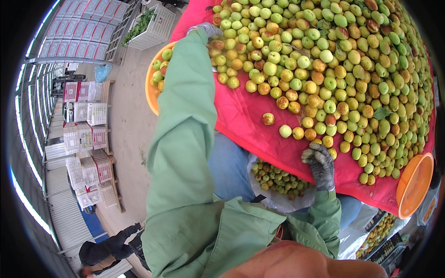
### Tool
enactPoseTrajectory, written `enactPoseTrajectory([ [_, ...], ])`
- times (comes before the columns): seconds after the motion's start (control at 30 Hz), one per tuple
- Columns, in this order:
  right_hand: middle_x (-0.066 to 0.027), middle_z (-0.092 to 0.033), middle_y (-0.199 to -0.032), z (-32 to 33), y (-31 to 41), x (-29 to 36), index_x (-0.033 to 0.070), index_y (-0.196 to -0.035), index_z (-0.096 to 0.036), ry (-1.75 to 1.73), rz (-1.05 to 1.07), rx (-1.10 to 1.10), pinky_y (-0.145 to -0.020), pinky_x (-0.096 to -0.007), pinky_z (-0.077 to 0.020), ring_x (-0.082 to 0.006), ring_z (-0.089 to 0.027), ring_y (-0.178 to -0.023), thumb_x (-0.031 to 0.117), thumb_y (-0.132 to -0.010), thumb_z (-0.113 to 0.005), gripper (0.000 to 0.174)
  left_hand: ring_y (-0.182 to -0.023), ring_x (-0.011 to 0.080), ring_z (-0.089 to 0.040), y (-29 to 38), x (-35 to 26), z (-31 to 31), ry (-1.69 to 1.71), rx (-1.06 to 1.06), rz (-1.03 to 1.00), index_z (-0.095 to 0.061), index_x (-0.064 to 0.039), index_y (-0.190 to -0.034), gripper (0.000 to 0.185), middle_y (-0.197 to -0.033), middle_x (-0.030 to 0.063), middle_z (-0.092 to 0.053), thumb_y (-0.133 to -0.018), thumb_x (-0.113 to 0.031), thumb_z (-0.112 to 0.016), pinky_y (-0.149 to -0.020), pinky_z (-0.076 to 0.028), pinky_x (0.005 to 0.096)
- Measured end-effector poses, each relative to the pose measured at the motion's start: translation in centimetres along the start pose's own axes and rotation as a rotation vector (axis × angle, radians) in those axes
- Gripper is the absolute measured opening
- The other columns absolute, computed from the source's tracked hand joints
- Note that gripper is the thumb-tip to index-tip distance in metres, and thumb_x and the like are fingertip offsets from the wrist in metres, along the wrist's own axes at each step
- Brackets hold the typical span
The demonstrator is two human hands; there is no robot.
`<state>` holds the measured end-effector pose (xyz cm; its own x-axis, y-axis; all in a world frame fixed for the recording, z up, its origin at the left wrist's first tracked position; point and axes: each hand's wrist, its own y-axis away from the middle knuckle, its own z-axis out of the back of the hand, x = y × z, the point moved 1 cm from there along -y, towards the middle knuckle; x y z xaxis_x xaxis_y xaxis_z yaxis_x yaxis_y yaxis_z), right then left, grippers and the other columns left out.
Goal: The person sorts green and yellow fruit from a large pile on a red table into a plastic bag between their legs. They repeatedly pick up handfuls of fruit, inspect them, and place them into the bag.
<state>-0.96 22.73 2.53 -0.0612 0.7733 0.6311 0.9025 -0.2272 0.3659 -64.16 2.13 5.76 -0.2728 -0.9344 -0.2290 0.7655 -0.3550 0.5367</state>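
Observation:
A large heap of green and reddish-brown jujubes [313,66] covers a red cloth [243,128] in front of me. My left hand [210,30], in a grey glove, reaches to the heap's upper left edge; its fingers are partly hidden, so its hold cannot be told. My right hand [319,163], in a dark grey glove, rests at the cloth's near edge with curled fingers by a few jujubes; whether it grips one cannot be told. Below the cloth's edge, more jujubes [278,179] lie in a container lined with white plastic [259,189].
An orange basket [152,93] with jujubes stands beside my left sleeve, and another orange basket [415,186] is at the right. A white crate [153,29] holds green leaves. Stacked crates [81,139] stand on pallets at the left. A person in dark clothes [107,248] is at lower left.

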Motion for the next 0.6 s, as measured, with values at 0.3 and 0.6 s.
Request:
enactPoseTrajectory([
  [0.3, -0.0179, -0.069, -0.101, 0.0, -0.1, -0.1, -0.005, -0.122, -0.057, -0.011, 0.022, 0.050, -0.083, -0.0363, -0.0575, -0.0277, -0.068, -0.096, 0.017, -0.093, -0.058, 0.037, -0.061, 0.0123, -0.061, 8.1, -6.7, 0.3, 0.228, -0.152, 0.093, -0.067, -0.008, -0.094, 0.025, -0.085, 0.0037, -0.066, -0.093, -0.032, -0.062, -0.044, -0.046, 0.0245],
  [0.6, -0.0180, -0.069, -0.101, 0.0, -0.1, -0.1, -0.005, -0.122, -0.057, -0.016, -0.004, 0.035, -0.083, -0.0360, -0.0578, -0.0275, -0.069, -0.096, 0.017, -0.094, -0.057, 0.036, -0.061, 0.0124, -0.060, 7.3, -7.0, 0.0, 0.381, -0.100, 0.038, -0.065, -0.008, -0.103, 0.025, -0.090, 0.0043, -0.065, -0.093, -0.030, -0.063, -0.045, -0.046, 0.0242],
])
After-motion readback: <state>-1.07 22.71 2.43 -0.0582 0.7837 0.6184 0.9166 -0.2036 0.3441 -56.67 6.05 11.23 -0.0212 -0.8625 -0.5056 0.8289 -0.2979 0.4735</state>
